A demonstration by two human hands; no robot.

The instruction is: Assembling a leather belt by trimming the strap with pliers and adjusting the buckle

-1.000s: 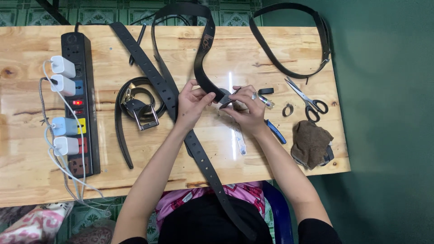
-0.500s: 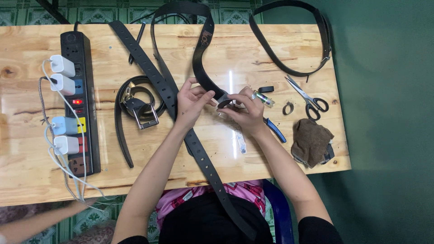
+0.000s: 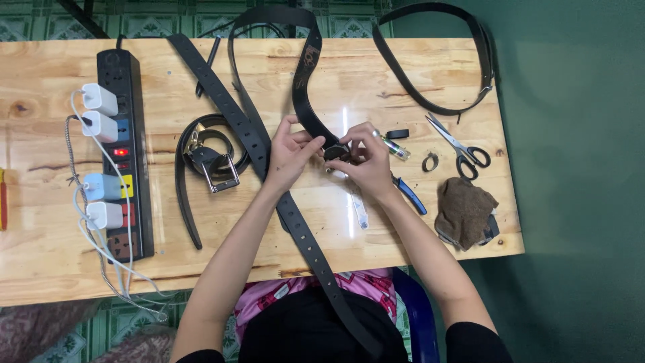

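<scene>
My left hand (image 3: 290, 152) and my right hand (image 3: 363, 158) meet over the middle of the wooden table (image 3: 54, 262). Both pinch the end of a black leather belt (image 3: 304, 74) that loops away to the table's far edge. A small dark part sits between my fingertips at the belt end; what it is cannot be told. A second long black belt with punched holes (image 3: 222, 87) runs diagonally under my left forearm and off the near edge.
A black power strip (image 3: 138, 202) with white chargers lies at the left. A coiled belt with a metal buckle (image 3: 213, 165) is beside my left hand. Scissors (image 3: 460, 144), a small ring (image 3: 430, 162), a brown cloth (image 3: 465, 211), blue-handled pliers (image 3: 408, 195) and another belt (image 3: 470, 40) lie at right.
My hands stay on the belt end with only small finger shifts. A person's arm that showed at the lower left half a second ago is gone.
</scene>
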